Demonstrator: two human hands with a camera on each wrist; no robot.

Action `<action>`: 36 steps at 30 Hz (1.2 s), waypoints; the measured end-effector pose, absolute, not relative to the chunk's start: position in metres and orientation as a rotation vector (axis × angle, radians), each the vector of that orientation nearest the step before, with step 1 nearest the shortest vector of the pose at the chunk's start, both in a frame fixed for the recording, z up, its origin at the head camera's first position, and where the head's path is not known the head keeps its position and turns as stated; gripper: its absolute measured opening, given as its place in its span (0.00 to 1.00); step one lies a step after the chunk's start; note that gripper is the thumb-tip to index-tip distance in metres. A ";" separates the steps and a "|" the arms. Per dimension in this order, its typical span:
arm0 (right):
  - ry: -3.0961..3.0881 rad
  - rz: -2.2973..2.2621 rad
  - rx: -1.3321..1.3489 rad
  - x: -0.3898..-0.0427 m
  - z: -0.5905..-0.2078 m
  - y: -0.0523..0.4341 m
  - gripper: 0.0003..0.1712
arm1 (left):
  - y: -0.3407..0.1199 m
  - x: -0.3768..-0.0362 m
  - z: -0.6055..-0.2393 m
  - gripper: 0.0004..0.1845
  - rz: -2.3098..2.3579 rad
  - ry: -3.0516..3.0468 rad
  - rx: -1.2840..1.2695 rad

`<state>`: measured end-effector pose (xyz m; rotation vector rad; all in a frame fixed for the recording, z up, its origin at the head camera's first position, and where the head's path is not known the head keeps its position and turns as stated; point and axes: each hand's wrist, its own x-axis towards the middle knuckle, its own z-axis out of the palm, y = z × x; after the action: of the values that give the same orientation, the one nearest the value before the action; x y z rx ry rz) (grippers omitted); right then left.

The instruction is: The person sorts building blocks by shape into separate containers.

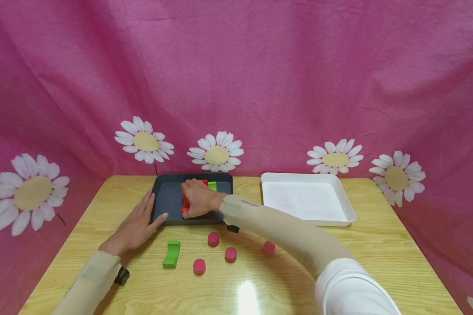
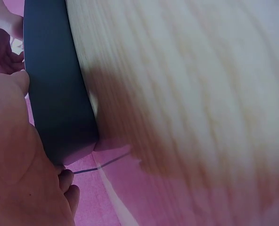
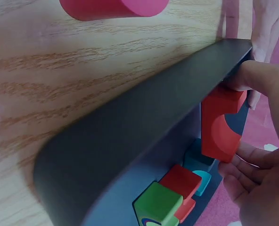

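My right hand (image 1: 200, 199) is inside the black tray (image 1: 193, 222), gripping a red arch-shaped block (image 3: 217, 129) between the thumb and fingers. The block's curved cutout shows in the right wrist view, while the hand covers most of it in the head view. Beside it in the tray lie a green block (image 3: 158, 202), a red block (image 3: 181, 181) and a dark teal block (image 3: 199, 155). My left hand (image 1: 135, 227) rests at the tray's front left corner, fingers extended along the left side and thumb by the front wall.
A green arch-shaped block (image 1: 171, 254) lies on the wooden table (image 1: 150, 293) before the black tray. Several pink cylinders, one (image 1: 199, 266) nearest the front, stand to its right. At the back right is a white tray (image 1: 347, 214). A pink flowered cloth (image 1: 256, 87) hangs behind the table.
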<state>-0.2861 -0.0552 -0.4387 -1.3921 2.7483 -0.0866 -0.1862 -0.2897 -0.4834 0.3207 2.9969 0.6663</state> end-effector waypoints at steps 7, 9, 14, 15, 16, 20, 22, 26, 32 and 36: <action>2.752 -0.076 -1.377 -0.288 -0.443 -0.060 0.33 | -0.290 -0.187 -0.485 0.52 0.674 2.997 0.322; 2.750 -0.059 -1.366 -0.288 -0.444 -0.060 0.33 | -0.291 -0.187 -0.485 0.52 0.681 2.996 0.327; 2.748 -0.032 -1.330 -0.289 -0.446 -0.061 0.36 | -0.291 -0.187 -0.485 0.52 0.680 2.998 0.342; 2.749 -0.031 -1.326 -0.289 -0.446 -0.061 0.36 | -0.291 -0.187 -0.485 0.52 0.679 2.999 0.344; 2.751 -0.032 -1.322 -0.289 -0.446 -0.062 0.36 | -0.291 -0.187 -0.485 0.52 0.680 2.999 0.346; 2.746 -0.032 -1.321 -0.289 -0.448 -0.062 0.38 | -0.291 -0.186 -0.484 0.52 0.684 3.001 0.347; 2.744 -0.034 -1.325 -0.289 -0.449 -0.062 0.39 | -0.291 -0.186 -0.483 0.52 0.684 3.000 0.347; 2.737 -0.031 -1.322 -0.289 -0.448 -0.061 0.40 | -0.290 -0.185 -0.483 0.52 0.685 2.994 0.346; 2.730 -0.069 -1.331 -0.289 -0.446 -0.058 0.39 | -0.290 -0.184 -0.482 0.52 0.695 2.989 0.345; 2.727 -0.119 -1.364 -0.290 -0.444 -0.054 0.36 | -0.290 -0.185 -0.482 0.52 0.699 2.990 0.341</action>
<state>-0.2903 -0.0539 -0.4443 -1.3645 2.7271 -0.1192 -0.1850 -0.2899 -0.4824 0.3413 2.9895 0.6993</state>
